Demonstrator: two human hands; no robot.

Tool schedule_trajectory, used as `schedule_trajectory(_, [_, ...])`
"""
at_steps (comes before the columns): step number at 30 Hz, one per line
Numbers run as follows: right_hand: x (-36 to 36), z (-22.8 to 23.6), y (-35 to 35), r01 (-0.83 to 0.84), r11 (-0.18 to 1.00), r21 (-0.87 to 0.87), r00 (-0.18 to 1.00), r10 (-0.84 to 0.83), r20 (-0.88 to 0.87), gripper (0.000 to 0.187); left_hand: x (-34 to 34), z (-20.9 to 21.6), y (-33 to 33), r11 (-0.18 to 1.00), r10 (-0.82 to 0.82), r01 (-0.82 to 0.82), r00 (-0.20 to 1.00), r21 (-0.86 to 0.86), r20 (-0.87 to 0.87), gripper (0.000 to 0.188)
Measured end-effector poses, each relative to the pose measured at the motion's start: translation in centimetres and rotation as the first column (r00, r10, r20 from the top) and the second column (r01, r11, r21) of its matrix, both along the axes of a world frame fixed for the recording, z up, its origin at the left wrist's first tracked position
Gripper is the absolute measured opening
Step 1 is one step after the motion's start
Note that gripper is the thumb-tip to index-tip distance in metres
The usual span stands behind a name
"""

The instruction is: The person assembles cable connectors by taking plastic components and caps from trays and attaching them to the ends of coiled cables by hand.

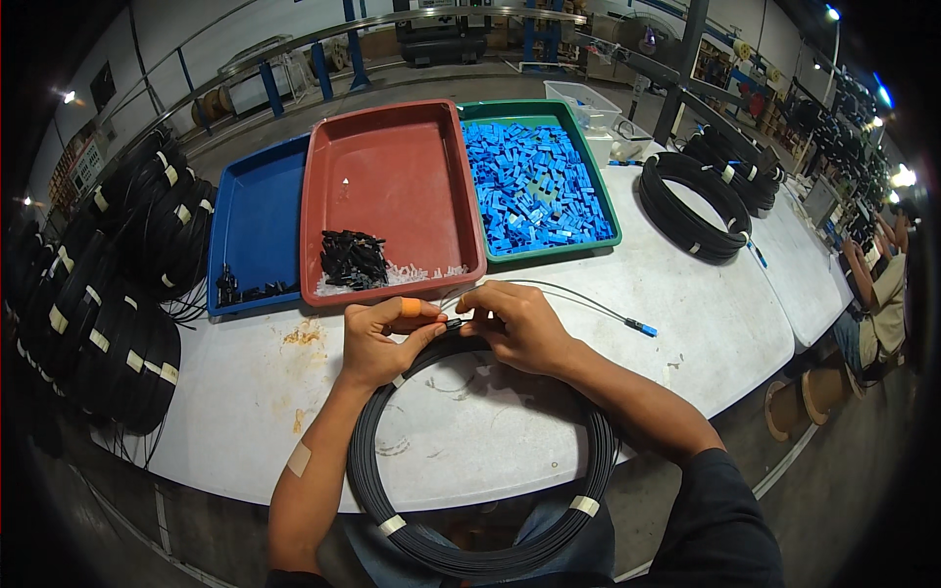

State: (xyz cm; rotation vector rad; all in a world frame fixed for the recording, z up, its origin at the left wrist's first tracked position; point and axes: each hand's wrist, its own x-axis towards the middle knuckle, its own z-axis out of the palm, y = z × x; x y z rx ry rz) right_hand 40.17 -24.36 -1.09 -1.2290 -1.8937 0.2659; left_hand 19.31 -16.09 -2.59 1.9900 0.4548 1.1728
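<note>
A black cable coil bound with white tape lies at the white table's near edge, in front of me. My left hand and my right hand meet over its far side. Between their fingertips they pinch a small black part on the cable's end. A thin cable runs from there to the right and ends in a blue connector on the table. Just beyond my hands, the red tray holds a heap of small black parts and some clear ones.
A green tray full of blue connectors stands right of the red one, a blue tray left of it. Stacked black coils fill the left side, more coils lie at the back right. A person sits at the right edge.
</note>
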Motion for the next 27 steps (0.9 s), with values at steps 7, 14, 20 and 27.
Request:
schedule_trajectory(7, [-0.2,-0.2,0.4,-0.087,0.992,0.091,0.993,0.094,-0.076,0.020,0.1,0.0,0.1,0.996,-0.024,0.022,1.000,0.083,0.019,0.014])
schedule_trajectory(14, [0.2,0.3,0.1,-0.069,0.998,0.004,0.996,0.069,-0.061,0.016,-0.4,-0.2,0.3,0.997,0.001,-0.003,1.000,0.081,0.022,0.015])
schedule_trajectory(20, [0.4,0.4,0.1,-0.079,0.994,-0.081,0.995,0.073,-0.070,0.017,0.0,1.0,-0.1,0.955,-0.030,0.035,0.999,0.295,-0.021,0.029])
schedule_trajectory(27, [0.2,0.8,0.0,-0.141,0.979,-0.149,0.981,0.118,-0.152,0.020,-0.2,1.0,0.0,0.891,0.021,0.004,0.999,0.453,-0.050,0.017])
